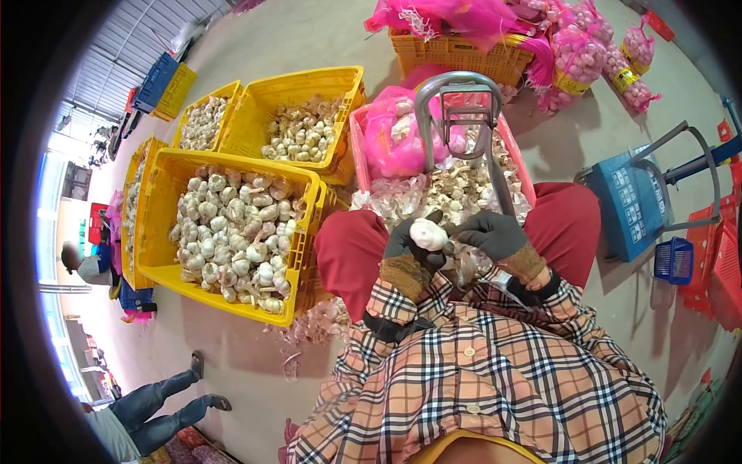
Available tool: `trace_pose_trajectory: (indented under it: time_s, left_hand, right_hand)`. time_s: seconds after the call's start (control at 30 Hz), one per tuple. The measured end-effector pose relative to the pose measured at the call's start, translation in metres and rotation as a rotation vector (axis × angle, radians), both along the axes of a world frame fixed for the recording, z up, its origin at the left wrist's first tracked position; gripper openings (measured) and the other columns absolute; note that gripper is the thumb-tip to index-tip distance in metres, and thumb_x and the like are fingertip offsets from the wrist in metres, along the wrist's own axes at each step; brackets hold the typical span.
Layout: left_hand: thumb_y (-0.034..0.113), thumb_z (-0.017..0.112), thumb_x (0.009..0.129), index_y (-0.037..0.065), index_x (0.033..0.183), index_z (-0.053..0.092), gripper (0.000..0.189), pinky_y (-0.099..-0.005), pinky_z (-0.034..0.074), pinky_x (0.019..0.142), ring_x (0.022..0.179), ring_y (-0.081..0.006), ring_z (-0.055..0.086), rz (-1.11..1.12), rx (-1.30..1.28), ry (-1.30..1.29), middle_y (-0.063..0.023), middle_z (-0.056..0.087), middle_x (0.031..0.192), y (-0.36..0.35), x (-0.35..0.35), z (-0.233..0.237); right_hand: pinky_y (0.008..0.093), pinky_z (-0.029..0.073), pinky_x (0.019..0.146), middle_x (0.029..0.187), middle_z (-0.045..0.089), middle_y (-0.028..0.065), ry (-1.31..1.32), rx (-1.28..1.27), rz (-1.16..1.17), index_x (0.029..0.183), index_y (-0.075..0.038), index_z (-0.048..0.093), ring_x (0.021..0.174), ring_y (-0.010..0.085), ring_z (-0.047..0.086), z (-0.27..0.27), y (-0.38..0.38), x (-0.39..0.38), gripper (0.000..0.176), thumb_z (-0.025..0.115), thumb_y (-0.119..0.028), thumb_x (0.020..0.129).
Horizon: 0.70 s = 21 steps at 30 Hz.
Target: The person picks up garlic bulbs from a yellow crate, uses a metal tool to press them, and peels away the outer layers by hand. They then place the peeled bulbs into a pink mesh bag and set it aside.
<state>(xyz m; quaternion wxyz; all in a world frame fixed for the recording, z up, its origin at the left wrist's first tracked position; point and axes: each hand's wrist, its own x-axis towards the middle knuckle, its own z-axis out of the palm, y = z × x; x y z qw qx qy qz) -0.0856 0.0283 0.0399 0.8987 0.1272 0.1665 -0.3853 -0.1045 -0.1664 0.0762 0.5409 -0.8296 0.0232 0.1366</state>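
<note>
My left hand [410, 251], in a dark glove with a brown cuff, is closed around a white garlic bulb [429, 234] above my lap. Just right of it, my right hand [495, 238], gloved alike, has its fingers pinched together and pointing at the bulb. Whatever is between those fingertips is hidden. Beyond both hands, a pink crate [528, 174] holds loose garlic pieces and skins [464, 185], with a pink mesh bag [386, 139] of garlic inside. A bent grey metal frame with a lever [427, 116] rises over this crate.
Left of me stands a yellow crate [151, 255] full of garlic bulbs, with another yellow crate [239, 116] behind it. Skins [317, 325] litter the floor. To the right are a blue box [626, 201] and a small blue basket [674, 259]. A person's legs [166, 398] show lower left.
</note>
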Motion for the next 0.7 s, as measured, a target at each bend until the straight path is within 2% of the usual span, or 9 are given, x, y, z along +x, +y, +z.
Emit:
trace_pose_trajectory:
  time_s: [0.2, 0.27, 0.33, 0.4, 0.47, 0.53, 0.6, 0.67, 0.7]
  left_hand:
    - [0.027, 0.049, 0.084, 0.0, 0.105, 0.052, 0.035, -0.0292, 0.05, 0.061, 0.077, -0.024, 0.057, 0.123, 0.211, -0.123, -0.0121, 0.059, 0.092, -0.011, -0.006, 0.012]
    - [0.022, 0.051, 0.084, 0.0, 0.107, 0.052, 0.032, -0.0296, 0.05, 0.068, 0.078, -0.0207, 0.058, 0.151, 0.366, -0.3, -0.01, 0.06, 0.092, -0.023, -0.008, 0.01]
    - [0.019, 0.052, 0.085, -0.001, 0.107, 0.052, 0.03, -0.0308, 0.05, 0.069, 0.079, -0.0206, 0.058, 0.06, 0.129, -0.044, -0.0086, 0.059, 0.091, -0.014, -0.001, 0.0]
    - [0.022, 0.055, 0.084, 0.0, 0.104, 0.054, 0.03, -0.0308, 0.05, 0.068, 0.078, -0.0194, 0.058, 0.234, 0.548, -0.206, -0.008, 0.059, 0.089, -0.015, 0.01, 0.038]
    - [0.018, 0.057, 0.082, 0.0, 0.106, 0.052, 0.03, -0.0297, 0.05, 0.068, 0.076, -0.0184, 0.057, 0.361, 0.597, -0.342, -0.008, 0.056, 0.088, 0.001, 0.059, 0.029]
    - [0.011, 0.059, 0.078, -0.001, 0.107, 0.05, 0.032, -0.0295, 0.05, 0.067, 0.074, -0.0186, 0.056, 0.484, 0.942, -0.413, -0.0086, 0.055, 0.086, 0.006, 0.112, 0.027]
    - [0.005, 0.062, 0.07, 0.0, 0.107, 0.049, 0.04, -0.0273, 0.05, 0.059, 0.07, -0.0179, 0.057, 0.552, 0.925, -0.51, -0.0092, 0.056, 0.083, -0.001, 0.161, 0.008]
    - [0.004, 0.064, 0.066, 0.0, 0.104, 0.051, 0.041, -0.0271, 0.049, 0.055, 0.067, -0.0186, 0.057, 0.442, 0.851, -0.627, -0.0095, 0.056, 0.082, -0.003, 0.215, -0.041]
    - [0.004, 0.065, 0.064, 0.0, 0.101, 0.054, 0.039, -0.027, 0.048, 0.052, 0.067, -0.0184, 0.057, 0.42, 1.069, -0.73, -0.0105, 0.056, 0.083, -0.013, 0.234, -0.05]
  right_hand:
    - [0.0299, 0.046, 0.065, 0.085, 0.056, 0.0104, -0.496, -0.282, 0.098, 0.103, -0.007, 0.063, 0.074, 0.0205, 0.058, 0.02, 0.007, -0.011, 0.024, 0.061, -0.014, 0.08]
    - [0.0312, 0.045, 0.062, 0.084, 0.056, 0.0132, -0.489, 0.246, 0.117, 0.102, -0.009, 0.063, 0.07, 0.0232, 0.057, 0.0, 0.02, -0.014, 0.025, 0.064, -0.011, 0.077]
    - [0.0317, 0.044, 0.06, 0.081, 0.056, 0.012, -0.477, 0.416, 0.016, 0.097, -0.009, 0.064, 0.067, 0.0234, 0.056, -0.006, 0.026, -0.007, 0.022, 0.065, -0.006, 0.075]
    - [0.0299, 0.045, 0.062, 0.079, 0.057, 0.0097, -0.58, -0.044, 0.038, 0.091, -0.008, 0.065, 0.068, 0.0217, 0.056, -0.004, 0.017, 0.0, 0.016, 0.064, -0.006, 0.075]
    - [0.0293, 0.045, 0.065, 0.076, 0.058, 0.008, -0.514, -0.065, 0.014, 0.089, -0.007, 0.064, 0.071, 0.021, 0.056, -0.005, 0.014, -0.001, 0.014, 0.064, -0.006, 0.076]
    - [0.0287, 0.045, 0.064, 0.075, 0.058, 0.008, -0.547, -0.021, -0.096, 0.09, -0.008, 0.065, 0.07, 0.0202, 0.056, 0.0, 0.012, 0.001, 0.013, 0.064, -0.007, 0.076]
    - [0.0283, 0.045, 0.064, 0.075, 0.058, 0.0076, -0.519, -0.011, -0.107, 0.09, -0.008, 0.065, 0.069, 0.0194, 0.056, 0.001, 0.008, 0.003, 0.014, 0.064, -0.007, 0.077]
    - [0.0278, 0.045, 0.063, 0.076, 0.059, 0.0073, -0.518, 0.009, -0.137, 0.092, -0.008, 0.065, 0.069, 0.0181, 0.056, 0.0, 0.006, 0.003, 0.014, 0.064, -0.006, 0.077]
    - [0.0284, 0.046, 0.062, 0.076, 0.059, 0.0077, -0.522, -0.017, -0.111, 0.093, -0.009, 0.065, 0.069, 0.019, 0.057, -0.001, 0.005, 0.001, 0.016, 0.065, -0.007, 0.077]
